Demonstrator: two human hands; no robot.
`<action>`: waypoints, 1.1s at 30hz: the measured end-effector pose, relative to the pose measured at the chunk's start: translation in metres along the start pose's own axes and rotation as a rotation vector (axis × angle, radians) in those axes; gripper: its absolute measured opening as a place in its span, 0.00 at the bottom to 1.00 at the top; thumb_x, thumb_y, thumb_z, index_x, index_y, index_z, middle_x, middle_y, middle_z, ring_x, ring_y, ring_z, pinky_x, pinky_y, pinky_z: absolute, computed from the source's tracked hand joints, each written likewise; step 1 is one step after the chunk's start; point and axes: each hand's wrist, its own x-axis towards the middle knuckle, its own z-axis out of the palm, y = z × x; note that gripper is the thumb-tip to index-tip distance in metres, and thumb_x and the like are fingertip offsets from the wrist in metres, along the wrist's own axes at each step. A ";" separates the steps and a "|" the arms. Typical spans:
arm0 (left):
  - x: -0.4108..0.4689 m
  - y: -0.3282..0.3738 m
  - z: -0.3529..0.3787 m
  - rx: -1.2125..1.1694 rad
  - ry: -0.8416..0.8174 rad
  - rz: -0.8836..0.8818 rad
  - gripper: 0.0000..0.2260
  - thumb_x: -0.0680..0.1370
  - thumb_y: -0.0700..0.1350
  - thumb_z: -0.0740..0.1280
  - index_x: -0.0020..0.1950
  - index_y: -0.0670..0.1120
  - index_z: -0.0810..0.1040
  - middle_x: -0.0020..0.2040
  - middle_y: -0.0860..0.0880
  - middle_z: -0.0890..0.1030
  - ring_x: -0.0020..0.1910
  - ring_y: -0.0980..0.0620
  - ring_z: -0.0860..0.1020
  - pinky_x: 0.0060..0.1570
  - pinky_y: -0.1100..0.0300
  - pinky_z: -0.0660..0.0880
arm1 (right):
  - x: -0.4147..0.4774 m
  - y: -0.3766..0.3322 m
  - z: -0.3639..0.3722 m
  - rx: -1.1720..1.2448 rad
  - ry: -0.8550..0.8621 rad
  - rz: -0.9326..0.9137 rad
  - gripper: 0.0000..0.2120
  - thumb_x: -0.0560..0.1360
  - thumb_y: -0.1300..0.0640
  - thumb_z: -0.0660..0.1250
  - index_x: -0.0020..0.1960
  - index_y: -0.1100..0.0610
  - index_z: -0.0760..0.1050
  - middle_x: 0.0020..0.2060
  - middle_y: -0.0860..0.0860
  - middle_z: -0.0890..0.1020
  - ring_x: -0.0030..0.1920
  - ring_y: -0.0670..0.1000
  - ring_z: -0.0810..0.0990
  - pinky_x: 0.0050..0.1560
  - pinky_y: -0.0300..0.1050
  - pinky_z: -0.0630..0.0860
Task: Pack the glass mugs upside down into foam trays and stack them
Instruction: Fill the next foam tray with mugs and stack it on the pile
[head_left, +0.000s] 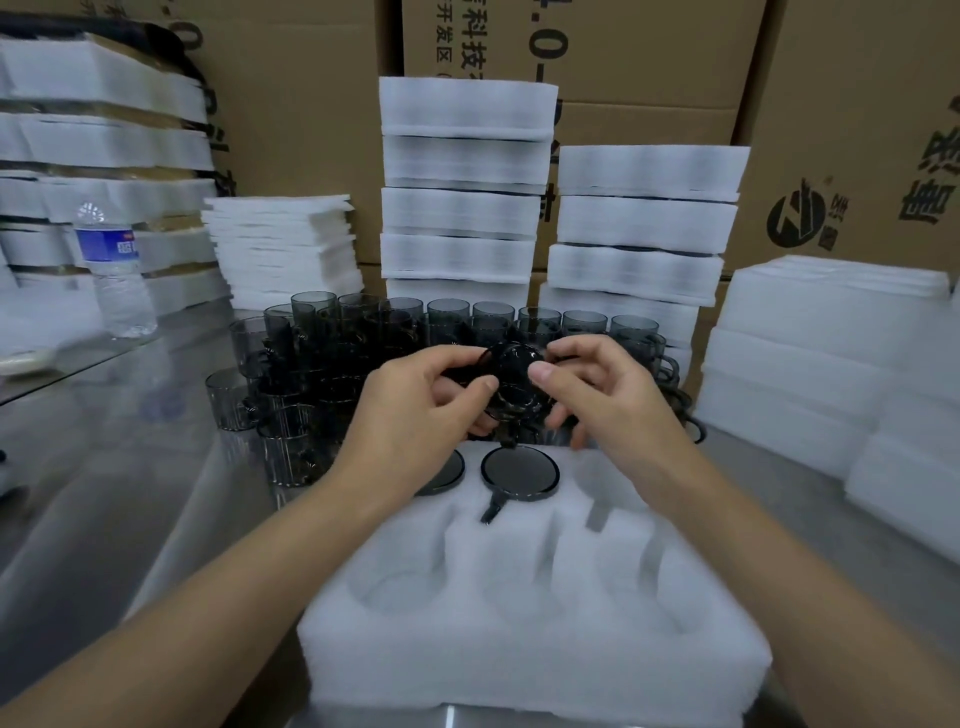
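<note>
A white foam tray (535, 654) lies in front of me with six round pockets. Two dark glass mugs sit upside down in its far row: one in the middle pocket (519, 474), its handle pointing toward me, and one at the left (447, 470), partly hidden by my left wrist. Both hands hold a third smoky glass mug (511, 366) above the tray's far edge. My left hand (421, 405) grips its left side, my right hand (597, 384) pinches its right side. Behind stands a crowd of several upright mugs (363, 332).
Stacks of packed foam trays (462, 208) (644, 223) rise behind the mugs against cardboard boxes (649, 52). Thin foam sheets (283, 249) are piled at left. A water bottle (111, 270) stands on the glass tabletop (104, 467). More foam trays (810, 364) lie at right.
</note>
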 end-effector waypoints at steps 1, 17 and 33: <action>0.000 -0.002 0.000 0.008 -0.022 0.003 0.11 0.75 0.44 0.71 0.53 0.59 0.77 0.32 0.53 0.84 0.36 0.57 0.83 0.44 0.57 0.78 | 0.001 0.001 0.000 -0.001 0.007 0.004 0.17 0.69 0.45 0.73 0.54 0.49 0.75 0.44 0.48 0.83 0.33 0.44 0.80 0.29 0.39 0.74; 0.002 -0.005 -0.001 -0.040 -0.211 0.072 0.21 0.69 0.47 0.76 0.59 0.58 0.74 0.40 0.55 0.85 0.42 0.59 0.82 0.49 0.63 0.76 | 0.007 0.004 -0.004 0.151 0.046 0.055 0.08 0.76 0.48 0.66 0.49 0.52 0.77 0.42 0.53 0.83 0.30 0.48 0.78 0.29 0.40 0.75; 0.003 -0.003 0.002 -0.076 -0.187 0.057 0.21 0.65 0.55 0.72 0.56 0.58 0.74 0.39 0.57 0.84 0.40 0.61 0.81 0.45 0.70 0.74 | 0.011 0.005 -0.004 0.189 0.045 0.030 0.13 0.68 0.40 0.65 0.44 0.49 0.78 0.43 0.48 0.82 0.29 0.49 0.77 0.29 0.41 0.73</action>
